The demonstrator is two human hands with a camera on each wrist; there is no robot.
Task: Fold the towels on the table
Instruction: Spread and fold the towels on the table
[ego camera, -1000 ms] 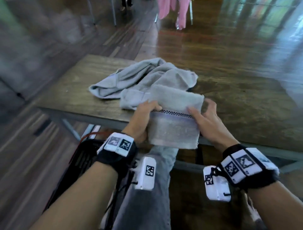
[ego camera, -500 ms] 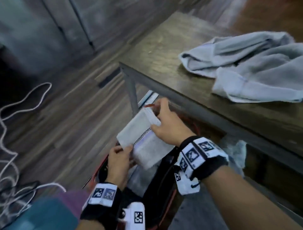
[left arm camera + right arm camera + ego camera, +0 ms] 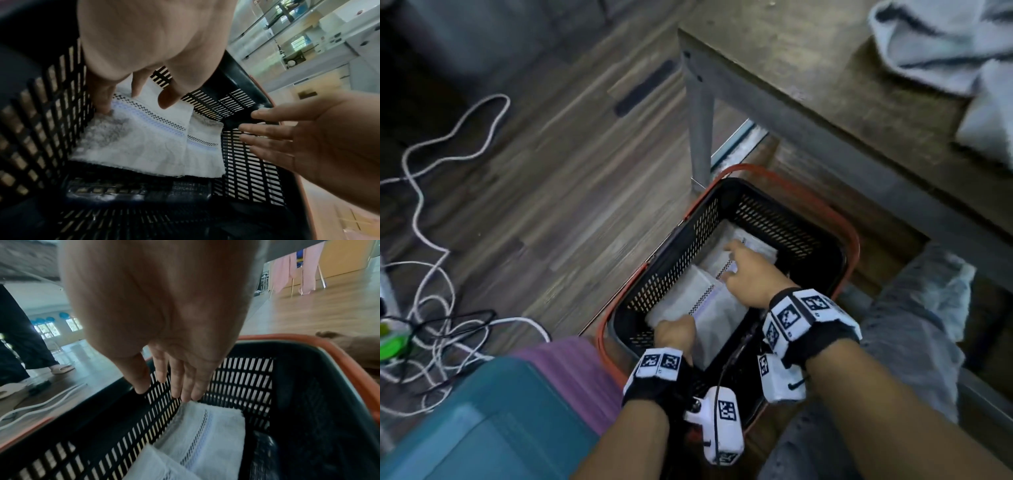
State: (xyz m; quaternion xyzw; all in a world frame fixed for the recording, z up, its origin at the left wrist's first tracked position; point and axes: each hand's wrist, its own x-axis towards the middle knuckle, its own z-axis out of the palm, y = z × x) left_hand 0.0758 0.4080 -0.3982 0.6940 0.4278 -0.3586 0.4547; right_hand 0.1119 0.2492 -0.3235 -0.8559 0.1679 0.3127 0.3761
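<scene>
A folded white towel (image 3: pixel 705 303) (image 3: pixel 144 146) with a checked band lies in the black basket (image 3: pixel 852 246) (image 3: pixel 246 170) (image 3: pixel 246 378) on the floor, partly over a second folded towel (image 3: pixel 750 248) (image 3: pixel 205 426). My left hand (image 3: pixel 674 334) (image 3: pixel 123 100) holds its near edge between thumb and forefinger. Just above the towels, my right hand (image 3: pixel 746 274) (image 3: pixel 277 131) (image 3: pixel 176 386) hovers with straight, spread fingers and holds nothing. Crumpled grey towels (image 3: pixel 945 44) lie on the wooden table (image 3: pixel 808 68) at the upper right.
The basket has an orange rim and stands beside the table's metal leg (image 3: pixel 700 120). White cables (image 3: pixel 431 240) trail over the floor at left. A teal and purple case (image 3: pixel 517 411) is near my left arm. My grey-trousered knee (image 3: pixel 911 325) is at right. Another person's slippered feet (image 3: pixel 61 368) stand beyond the basket.
Both hands carried the folded towel from the table's edge down and left into the basket. The right hand has let go and spread its fingers.
</scene>
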